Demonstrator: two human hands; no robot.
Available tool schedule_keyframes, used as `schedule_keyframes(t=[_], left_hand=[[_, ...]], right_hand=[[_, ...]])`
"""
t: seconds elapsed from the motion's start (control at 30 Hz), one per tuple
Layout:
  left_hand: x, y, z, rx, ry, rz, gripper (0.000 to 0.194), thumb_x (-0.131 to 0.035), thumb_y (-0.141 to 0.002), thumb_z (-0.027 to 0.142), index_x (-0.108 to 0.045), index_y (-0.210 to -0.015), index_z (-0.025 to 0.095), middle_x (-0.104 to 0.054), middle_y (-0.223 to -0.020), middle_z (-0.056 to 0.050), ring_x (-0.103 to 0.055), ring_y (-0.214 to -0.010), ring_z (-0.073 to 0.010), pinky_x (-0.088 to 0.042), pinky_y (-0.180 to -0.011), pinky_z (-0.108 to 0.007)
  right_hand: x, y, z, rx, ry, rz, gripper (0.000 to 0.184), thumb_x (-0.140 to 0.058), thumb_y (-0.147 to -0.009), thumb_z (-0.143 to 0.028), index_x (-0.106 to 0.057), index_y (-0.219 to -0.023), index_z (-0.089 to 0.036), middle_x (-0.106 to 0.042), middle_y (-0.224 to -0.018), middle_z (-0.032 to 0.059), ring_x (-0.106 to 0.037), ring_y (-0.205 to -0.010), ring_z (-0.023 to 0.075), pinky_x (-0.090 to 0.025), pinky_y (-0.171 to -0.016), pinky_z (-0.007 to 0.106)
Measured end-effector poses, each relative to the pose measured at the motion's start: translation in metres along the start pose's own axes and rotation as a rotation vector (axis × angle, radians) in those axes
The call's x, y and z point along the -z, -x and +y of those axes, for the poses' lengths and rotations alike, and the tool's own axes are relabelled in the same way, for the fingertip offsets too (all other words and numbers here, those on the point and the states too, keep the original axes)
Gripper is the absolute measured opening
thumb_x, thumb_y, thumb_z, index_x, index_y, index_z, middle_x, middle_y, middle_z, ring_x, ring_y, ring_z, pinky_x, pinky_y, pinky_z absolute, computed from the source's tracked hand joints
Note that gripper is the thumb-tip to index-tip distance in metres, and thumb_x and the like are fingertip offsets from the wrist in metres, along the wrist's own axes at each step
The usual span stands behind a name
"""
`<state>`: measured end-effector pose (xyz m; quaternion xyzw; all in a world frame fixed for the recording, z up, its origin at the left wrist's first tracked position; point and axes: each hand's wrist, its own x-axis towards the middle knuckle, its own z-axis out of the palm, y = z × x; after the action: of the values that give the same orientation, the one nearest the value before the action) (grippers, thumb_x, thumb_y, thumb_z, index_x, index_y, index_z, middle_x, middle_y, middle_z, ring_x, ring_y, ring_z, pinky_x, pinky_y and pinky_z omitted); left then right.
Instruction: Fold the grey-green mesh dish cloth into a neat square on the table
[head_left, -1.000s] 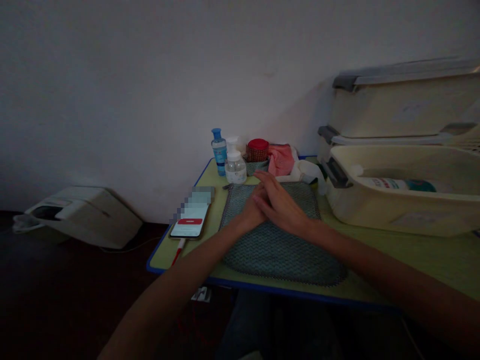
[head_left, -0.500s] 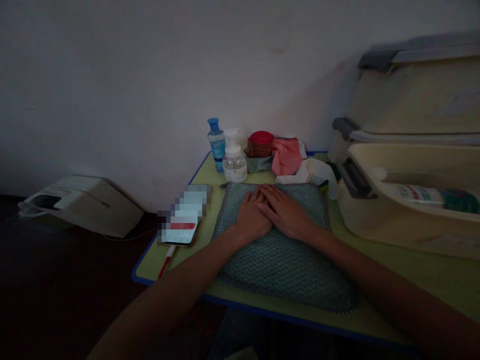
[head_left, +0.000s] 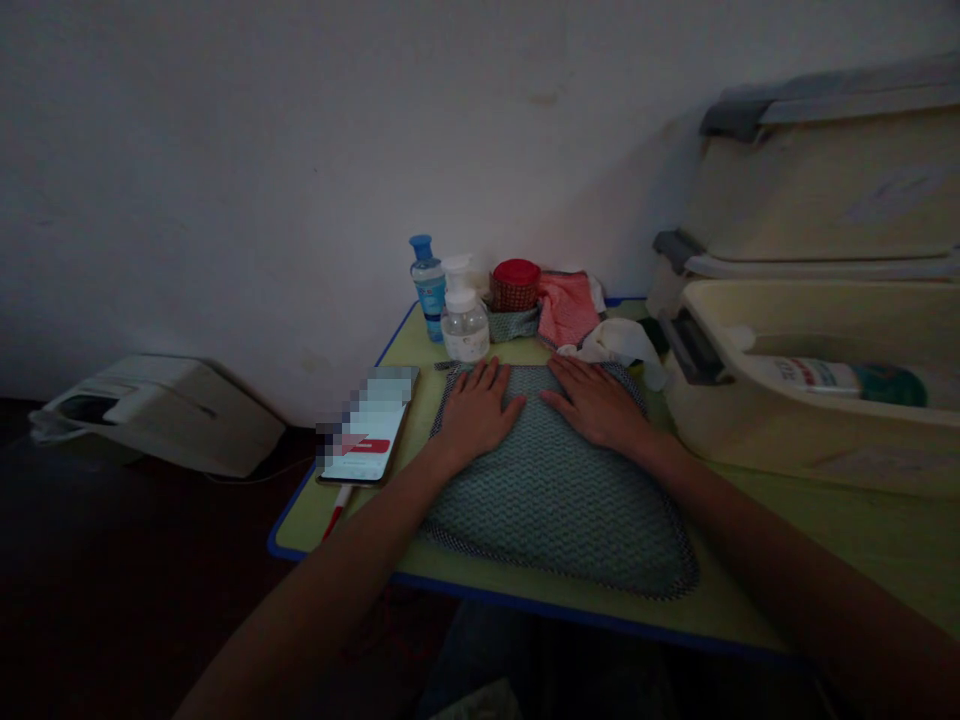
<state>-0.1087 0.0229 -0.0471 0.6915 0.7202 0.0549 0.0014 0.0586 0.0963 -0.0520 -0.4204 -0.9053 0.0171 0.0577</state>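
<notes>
A grey-green woven cloth (head_left: 555,500) with a dark checked border lies flat on the yellow-green table (head_left: 757,530). My left hand (head_left: 480,408) rests palm down on its far left part, fingers spread. On the far right part lies my right hand (head_left: 596,400), also flat with its fingers stretched out. A gap of bare cloth separates the two hands, and neither holds anything. Left of the cloth is a phone (head_left: 367,430) with a lit screen and a red-and-white cable (head_left: 337,510) plugged in.
Behind the cloth stand a blue bottle (head_left: 429,295), a clear pump bottle (head_left: 465,325), a red-lidded container (head_left: 516,285), a pink cloth (head_left: 568,308) and a crumpled white item (head_left: 619,342). A cream bin (head_left: 720,425) holding a bottle (head_left: 847,380) is at right. A white box (head_left: 172,410) sits lower left.
My hands, which lay one over the other at the cloth's far middle, have slid apart, left hand to the left and right hand to the right. The view has shifted slightly.
</notes>
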Motion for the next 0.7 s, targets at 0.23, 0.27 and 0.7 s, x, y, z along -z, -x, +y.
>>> schedule_keyframes(t=[0.23,0.27,0.7], left_hand=[[0.002,0.001,0.002,-0.006,0.001,0.002,0.060,-0.023,-0.094,0.046,-0.028,-0.141,0.011,-0.025,-0.150,-0.009,-0.022,-0.139,-0.0245,-0.021,-0.113,-0.042],[0.002,0.002,0.002,-0.005,0.003,0.002,0.060,-0.023,-0.094,0.046,-0.028,-0.141,0.011,-0.025,-0.150,-0.009,-0.022,-0.139,-0.0245,-0.021,-0.113,-0.042],[0.000,0.002,0.004,-0.011,0.008,0.035,0.060,-0.023,-0.093,0.046,-0.030,-0.141,0.011,-0.027,-0.149,-0.011,-0.024,-0.138,-0.0259,-0.022,-0.112,-0.044]], right_hand=[[0.002,-0.008,0.008,-0.077,0.035,0.060,0.055,-0.030,-0.094,-0.042,-0.038,-0.136,-0.008,-0.041,-0.141,0.0132,-0.041,-0.127,0.0255,-0.032,-0.105,0.040],[0.003,-0.010,0.006,-0.086,0.040,0.068,0.053,-0.030,-0.094,-0.041,-0.040,-0.134,-0.008,-0.044,-0.138,0.0144,-0.043,-0.125,0.0262,-0.034,-0.103,0.040],[0.045,-0.074,-0.007,-0.152,0.075,0.297,0.039,-0.032,-0.092,-0.027,-0.047,-0.121,-0.006,-0.051,-0.127,0.0205,-0.044,-0.119,0.0280,-0.032,-0.102,0.042]])
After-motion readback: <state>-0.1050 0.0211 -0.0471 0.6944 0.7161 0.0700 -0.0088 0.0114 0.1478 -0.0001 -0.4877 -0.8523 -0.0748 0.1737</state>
